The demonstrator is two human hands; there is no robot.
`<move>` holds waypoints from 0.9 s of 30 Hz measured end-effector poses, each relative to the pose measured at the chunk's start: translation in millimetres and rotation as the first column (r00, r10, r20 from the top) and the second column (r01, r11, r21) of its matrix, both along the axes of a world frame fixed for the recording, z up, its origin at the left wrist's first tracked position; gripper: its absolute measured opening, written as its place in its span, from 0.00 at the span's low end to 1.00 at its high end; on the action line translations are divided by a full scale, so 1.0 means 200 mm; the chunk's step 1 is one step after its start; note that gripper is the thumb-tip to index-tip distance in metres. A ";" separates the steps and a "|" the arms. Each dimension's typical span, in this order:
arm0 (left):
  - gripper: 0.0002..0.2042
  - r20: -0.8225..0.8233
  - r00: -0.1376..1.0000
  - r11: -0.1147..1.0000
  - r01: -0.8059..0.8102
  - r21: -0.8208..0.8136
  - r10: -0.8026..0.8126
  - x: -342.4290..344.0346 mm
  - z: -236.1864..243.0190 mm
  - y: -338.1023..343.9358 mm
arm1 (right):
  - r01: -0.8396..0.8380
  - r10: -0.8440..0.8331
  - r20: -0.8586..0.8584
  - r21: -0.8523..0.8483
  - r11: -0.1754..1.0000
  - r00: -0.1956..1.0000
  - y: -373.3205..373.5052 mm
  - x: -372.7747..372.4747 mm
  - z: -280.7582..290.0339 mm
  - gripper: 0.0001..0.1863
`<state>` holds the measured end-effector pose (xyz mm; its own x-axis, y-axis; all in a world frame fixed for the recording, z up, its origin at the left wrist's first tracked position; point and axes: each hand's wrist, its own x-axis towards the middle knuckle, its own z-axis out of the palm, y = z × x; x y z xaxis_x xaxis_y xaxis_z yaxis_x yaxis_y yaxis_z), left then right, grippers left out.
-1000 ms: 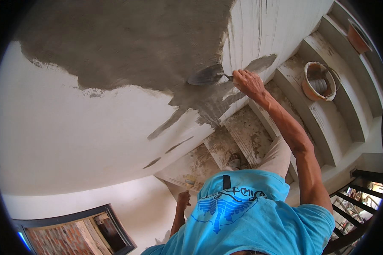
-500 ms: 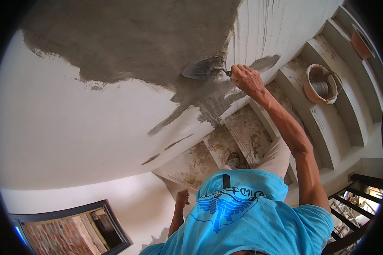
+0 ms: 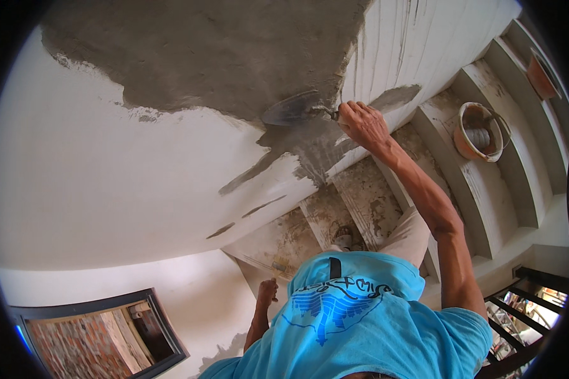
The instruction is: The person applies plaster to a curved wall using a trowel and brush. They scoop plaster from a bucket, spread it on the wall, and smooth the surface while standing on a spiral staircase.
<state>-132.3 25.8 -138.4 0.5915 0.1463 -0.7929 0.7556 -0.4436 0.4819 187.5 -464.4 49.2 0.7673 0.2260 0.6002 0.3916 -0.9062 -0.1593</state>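
My right hand (image 3: 364,126) grips the handle of a pointed trowel (image 3: 291,108). Its dark metal blade lies against the wet grey mortar (image 3: 202,54) on the white wall (image 3: 120,183), by the patch's ragged lower edge. Below the blade, thinner grey smears (image 3: 313,155) run down toward the stairs. My left hand (image 3: 267,290) is low at my side with its fingers closed; what they hold, if anything, is hidden. Just beyond it shows a small yellowish brush-like thing (image 3: 281,264), and I cannot tell whether it touches the hand.
Mortar-stained stairs (image 3: 367,189) climb to the right along the wall. A bucket (image 3: 480,134) with something grey inside stands on a step, and another reddish container (image 3: 541,76) sits higher up. At lower right is a dark railing (image 3: 518,297); at lower left, a dark-framed opening (image 3: 101,335).
The trowel has slid a little left and down across the mortar, and my right hand has gone with it. My left hand stays closed at my side. The view has shifted slightly.
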 end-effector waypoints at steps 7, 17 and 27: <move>0.21 -0.002 0.997 0.994 -0.073 -0.086 0.073 -0.02 -0.05 0.03 | 0.019 -0.022 -0.054 -0.055 0.998 0.998 0.04 0.00 -0.11 0.13; 0.22 0.000 1.000 0.999 0.001 -0.038 -0.001 -0.02 -0.15 0.06 | 0.030 -0.031 -0.066 -0.015 0.999 0.997 0.08 -0.04 0.00 0.16; 0.21 -0.034 0.984 0.980 -0.176 -0.097 0.173 -0.04 -0.15 0.03 | 0.059 -0.114 -0.268 -0.206 0.977 0.957 -0.02 -0.12 -0.23 0.12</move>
<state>-141.1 32.8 -167.8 0.5434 0.1651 -0.8231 0.8297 -0.2547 0.4967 162.7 -467.7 3.5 0.9185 0.2417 0.3129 0.2757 -0.9588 -0.0685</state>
